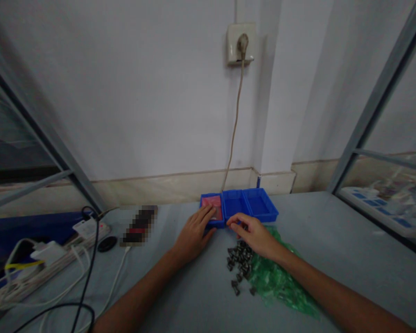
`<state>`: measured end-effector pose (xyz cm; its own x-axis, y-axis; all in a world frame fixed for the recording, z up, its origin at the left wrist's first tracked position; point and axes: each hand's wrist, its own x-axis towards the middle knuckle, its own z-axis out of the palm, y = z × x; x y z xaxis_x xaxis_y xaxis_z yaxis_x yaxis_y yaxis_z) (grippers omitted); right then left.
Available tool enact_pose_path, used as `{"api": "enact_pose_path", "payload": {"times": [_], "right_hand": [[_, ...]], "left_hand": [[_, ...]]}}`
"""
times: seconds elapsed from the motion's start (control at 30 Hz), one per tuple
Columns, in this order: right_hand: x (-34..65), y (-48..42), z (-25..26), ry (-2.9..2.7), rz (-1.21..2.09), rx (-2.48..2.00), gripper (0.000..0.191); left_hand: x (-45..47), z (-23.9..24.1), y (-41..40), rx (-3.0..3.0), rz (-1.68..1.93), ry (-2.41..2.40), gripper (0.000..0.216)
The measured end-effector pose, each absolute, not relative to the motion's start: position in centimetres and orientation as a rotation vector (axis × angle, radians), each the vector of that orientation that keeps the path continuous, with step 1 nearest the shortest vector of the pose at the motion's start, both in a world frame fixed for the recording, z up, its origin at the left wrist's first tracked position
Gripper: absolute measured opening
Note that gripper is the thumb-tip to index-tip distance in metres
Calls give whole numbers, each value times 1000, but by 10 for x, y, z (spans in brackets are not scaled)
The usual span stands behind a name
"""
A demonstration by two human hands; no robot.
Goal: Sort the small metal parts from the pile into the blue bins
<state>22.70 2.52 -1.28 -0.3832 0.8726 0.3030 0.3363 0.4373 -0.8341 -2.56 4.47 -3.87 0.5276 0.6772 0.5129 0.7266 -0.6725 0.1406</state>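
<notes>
My left hand (195, 231) lies flat on the grey table, fingers stretched out, their tips touching the front rim of the left blue tray (212, 204), which has a reddish pad inside. My right hand (252, 235) hovers over a pile of small dark metal parts (238, 266), its fingers curled in a pinch near the front edge of the middle blue tray (234, 203). What the pinch holds is too small to make out. A third blue tray (262, 205) adjoins on the right.
A crumpled green plastic bag (280, 282) lies under my right forearm. A power strip with plugs and cables (48, 259) sits at the left, next to a dark blurred object (139, 225). A wall socket's cord (234, 129) drops behind the trays. Metal frame posts flank both sides.
</notes>
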Motion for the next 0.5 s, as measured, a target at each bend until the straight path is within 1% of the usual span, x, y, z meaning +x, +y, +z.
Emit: {"api": "enact_pose_path", "payload": {"times": [0.07, 0.1, 0.13, 0.17, 0.2, 0.23, 0.27, 0.4, 0.5], "right_hand": [[230, 22, -12, -2136, 749, -991, 29], [232, 19, -11, -2287, 694, -953, 43], [233, 17, -11, -2438, 687, -917, 64], [234, 14, -10, -2545, 691, -912, 78], [235, 12, -10, -2605, 691, -928, 84], [235, 11, -10, -2620, 682, -956, 84], [234, 9, -10, -2629, 676, -962, 79], [233, 9, -7, -2619, 673, -904, 48], [234, 11, -6, -2607, 665, -857, 32]], "left_hand": [[-25, -39, 45, -2671, -825, -1250, 66], [-25, -39, 45, -2674, -824, -1257, 66], [-25, -40, 45, -2677, -824, -1259, 66], [-25, -40, 45, -2680, -825, -1258, 65], [-25, -40, 45, -2680, -827, -1256, 65], [-25, -40, 45, -2680, -828, -1255, 64], [-25, -40, 45, -2681, -827, -1253, 64], [-25, -40, 44, -2674, -827, -1267, 64], [-25, -39, 44, -2674, -827, -1273, 64]]}}
